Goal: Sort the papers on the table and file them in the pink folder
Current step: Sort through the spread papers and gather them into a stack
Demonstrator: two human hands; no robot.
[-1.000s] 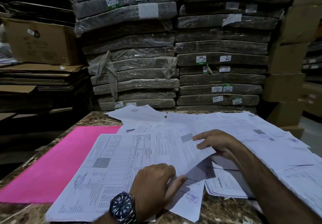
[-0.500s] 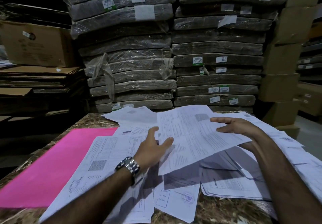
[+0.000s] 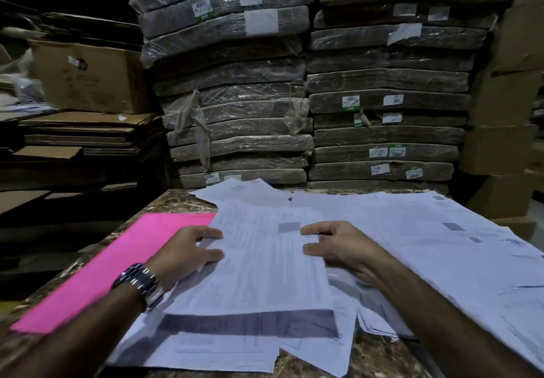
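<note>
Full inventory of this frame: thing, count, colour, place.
table: one, dark marbled brown, foreground.
loose papers: many, white, spread over the table's centre and right.
held sheet: one, white printed, lifted over the pile, centre.
pink folder: one, pink, flat on the table's left, right edge under papers.
wrapped bundles: two stacks, grey-brown under clear plastic, behind the table.
open cardboard box: one, brown, rear left.
flattened cardboard: one stack, brown, below that box.
stacked cartons: several, brown, right edge.
wristwatch: one, silver and dark, left wrist.
left hand: one, grips the sheet's left edge.
right hand: one, grips the sheet's right edge.
</note>
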